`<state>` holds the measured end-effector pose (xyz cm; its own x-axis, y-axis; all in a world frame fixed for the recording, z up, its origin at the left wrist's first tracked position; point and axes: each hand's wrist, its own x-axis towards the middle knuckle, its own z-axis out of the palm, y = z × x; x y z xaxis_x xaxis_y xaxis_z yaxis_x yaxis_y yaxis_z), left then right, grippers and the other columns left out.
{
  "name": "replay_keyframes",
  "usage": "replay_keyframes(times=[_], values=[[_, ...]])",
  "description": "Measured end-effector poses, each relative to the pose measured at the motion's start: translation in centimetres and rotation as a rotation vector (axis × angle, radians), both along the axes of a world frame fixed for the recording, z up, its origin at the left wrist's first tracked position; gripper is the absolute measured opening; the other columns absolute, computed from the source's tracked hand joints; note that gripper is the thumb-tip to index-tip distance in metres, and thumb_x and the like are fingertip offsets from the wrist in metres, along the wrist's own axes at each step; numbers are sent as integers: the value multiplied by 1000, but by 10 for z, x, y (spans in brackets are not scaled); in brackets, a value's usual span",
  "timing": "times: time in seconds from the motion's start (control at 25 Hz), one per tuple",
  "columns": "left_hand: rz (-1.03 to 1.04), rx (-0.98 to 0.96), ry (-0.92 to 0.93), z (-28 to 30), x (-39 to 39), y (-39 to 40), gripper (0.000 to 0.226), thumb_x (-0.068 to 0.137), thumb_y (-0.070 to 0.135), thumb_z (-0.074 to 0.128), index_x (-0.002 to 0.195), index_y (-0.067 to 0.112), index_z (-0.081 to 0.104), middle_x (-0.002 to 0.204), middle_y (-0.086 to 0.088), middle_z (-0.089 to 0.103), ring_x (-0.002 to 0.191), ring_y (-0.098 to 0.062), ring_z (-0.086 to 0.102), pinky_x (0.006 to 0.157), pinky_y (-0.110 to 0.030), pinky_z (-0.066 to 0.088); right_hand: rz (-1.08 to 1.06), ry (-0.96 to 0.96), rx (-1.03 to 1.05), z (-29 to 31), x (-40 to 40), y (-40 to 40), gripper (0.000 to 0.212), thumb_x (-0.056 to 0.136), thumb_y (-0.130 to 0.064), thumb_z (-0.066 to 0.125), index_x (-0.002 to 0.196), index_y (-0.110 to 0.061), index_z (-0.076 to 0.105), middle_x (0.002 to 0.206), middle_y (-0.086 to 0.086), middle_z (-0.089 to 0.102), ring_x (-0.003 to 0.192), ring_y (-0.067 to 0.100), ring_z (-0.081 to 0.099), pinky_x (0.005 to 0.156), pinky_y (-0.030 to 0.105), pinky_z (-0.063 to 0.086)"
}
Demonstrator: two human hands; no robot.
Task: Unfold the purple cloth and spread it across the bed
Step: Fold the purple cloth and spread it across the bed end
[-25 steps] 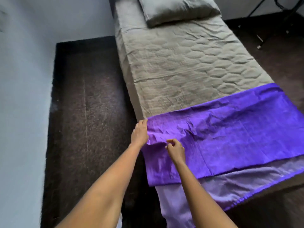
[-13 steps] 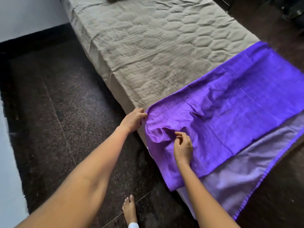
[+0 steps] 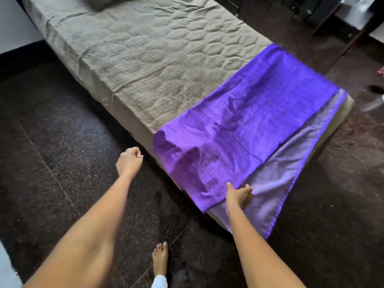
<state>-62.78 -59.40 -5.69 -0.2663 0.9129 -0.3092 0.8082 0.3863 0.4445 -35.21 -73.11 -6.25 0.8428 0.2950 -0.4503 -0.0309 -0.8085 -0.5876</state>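
Across bed (image 3: 135,59), purple cloth (image 3: 249,125) crosswise

Beds: one, the bed (image 3: 135,59) with its quilted grey cover
Pillows: one, a pillow (image 3: 99,1) at the far end, only its corner in view
Purple cloths: one, the purple cloth (image 3: 249,125), lying in two layers, bright on top and pale beneath
Hands: two, the left hand (image 3: 129,161) curled beside the bed, the right hand (image 3: 239,195) at the cloth's near edge
Bare feet: one, a foot (image 3: 160,259) on the dark floor (image 3: 52,142)
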Motion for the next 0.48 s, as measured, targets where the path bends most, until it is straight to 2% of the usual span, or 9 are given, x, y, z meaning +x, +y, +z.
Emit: replay_keyframes(times=[0.08, 0.16, 0.24, 0.32, 0.4, 0.44, 0.48], values=[[-139, 15, -49, 5, 19, -13, 14, 81, 21, 57, 70, 17, 48, 88, -14, 67, 88, -33, 64, 70, -35, 46, -28, 106, 37, -5, 1, 2, 53, 80, -28, 70, 122, -1, 48, 122, 20, 57, 112, 35, 55, 91, 42, 43], [-233, 59, -168, 12, 48, -24, 8, 80, 21, 60, 82, 17, 54, 92, -8, 66, 91, -28, 62, 69, -32, 42, -3, 264, 138, -4, 2, 5, 31, 80, -24, 71, 97, -2, 58, 99, 13, 61, 92, 27, 59, 74, 36, 46], [-372, 143, -253, 18, 81, -38, 22, 79, 24, 65, 97, 14, 56, 99, -6, 61, 98, -26, 58, 77, -33, 45, 16, 455, 260, -1, -2, 7, 14, 80, -16, 71, 84, -7, 60, 90, 11, 61, 81, 21, 56, 64, 30, 46], [-626, 140, -291, 21, 114, -57, 45, 75, 32, 68, 113, 14, 53, 109, -7, 55, 105, -25, 53, 88, -39, 45, -13, 545, 324, 5, -7, 7, 21, 79, -17, 71, 93, -4, 64, 90, 10, 63, 76, 19, 57, 62, 29, 47], [-939, 17, -192, 24, 144, -78, 70, 71, 40, 67, 131, 15, 41, 121, -6, 48, 113, -25, 46, 95, -39, 41, -75, 512, 352, 17, -11, 7, 20, 81, -24, 69, 89, -6, 64, 80, 7, 62, 66, 16, 56, 56, 26, 45], [-1034, -7, -136, 24, 155, -88, 77, 71, 41, 66, 136, 15, 35, 125, -8, 45, 115, -26, 45, 95, -40, 41, -82, 531, 376, 24, -11, 7, 19, 85, -28, 65, 81, -9, 64, 73, 4, 62, 61, 14, 55, 51, 23, 44], [-1043, 10, -117, 23, 161, -94, 75, 72, 36, 65, 137, 13, 34, 124, -10, 46, 114, -28, 46, 94, -41, 42, -76, 575, 412, 30, -13, 9, 25, 89, -33, 59, 75, -13, 64, 66, 1, 62, 57, 13, 55, 48, 21, 44]])
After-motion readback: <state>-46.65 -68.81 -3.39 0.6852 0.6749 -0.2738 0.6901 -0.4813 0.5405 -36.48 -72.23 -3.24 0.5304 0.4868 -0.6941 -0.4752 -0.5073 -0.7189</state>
